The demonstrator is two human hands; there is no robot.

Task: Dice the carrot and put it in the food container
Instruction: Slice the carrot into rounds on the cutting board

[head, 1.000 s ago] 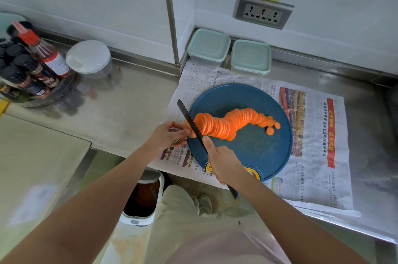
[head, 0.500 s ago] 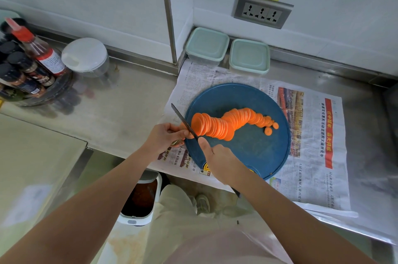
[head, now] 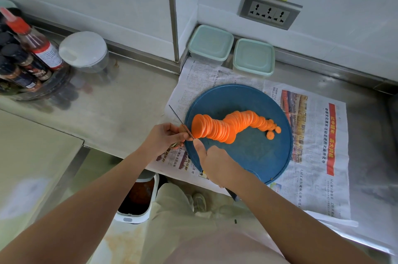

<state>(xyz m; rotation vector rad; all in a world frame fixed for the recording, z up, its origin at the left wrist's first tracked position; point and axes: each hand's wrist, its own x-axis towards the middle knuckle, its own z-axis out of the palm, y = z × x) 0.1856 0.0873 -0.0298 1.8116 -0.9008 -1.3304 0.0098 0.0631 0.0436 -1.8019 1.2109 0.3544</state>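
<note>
The carrot (head: 232, 127) lies as a leaning row of thin rounds across a round blue cutting board (head: 247, 156), which sits on newspaper (head: 312, 156) spread over the steel table (head: 120, 100). The left hand (head: 163, 136) curls its fingers round the carrot's uncut end, mostly hidden. The right hand (head: 213, 162) grips the knife (head: 181, 121), its blade edge-on between the left hand and the first round. Two lidded food containers (head: 211, 45) stand against the wall behind the board. A sauce bottle (head: 36, 44) and a white-lidded jar (head: 84, 51) stand far left.

My right hand (head: 212, 162) hides the knife (head: 181, 121) handle; the bottles (head: 41, 48) at upper left run off the frame's edge.
</note>
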